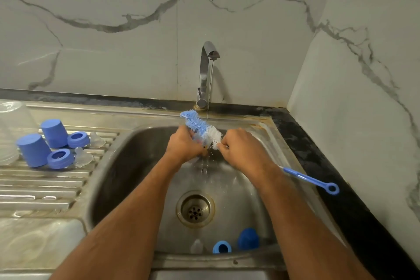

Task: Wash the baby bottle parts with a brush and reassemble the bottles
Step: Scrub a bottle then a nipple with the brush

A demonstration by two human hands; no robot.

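My right hand [241, 150] grips the brush [202, 128] by its handle; my left hand [185, 145] curls round the bristles under the thin tap stream, so I judge I'm rinsing it. Next, a part: cap [248, 238] and ring [221, 247] wait by the sink's [268, 207] near wall, with open basin between.

Brush [205, 130] stem hidden inside my right grip [241, 150] and behind my right wrist; only the bristles and the looped handle end show. My left grip [183, 143] covers the lower bristles; whether it holds anything else, cannot tell. Clear cups [11, 129] at far left cut off by the frame edge and blurred. Clear piece [196, 245] at the sink's [261, 211] near wall too blurred to identify.
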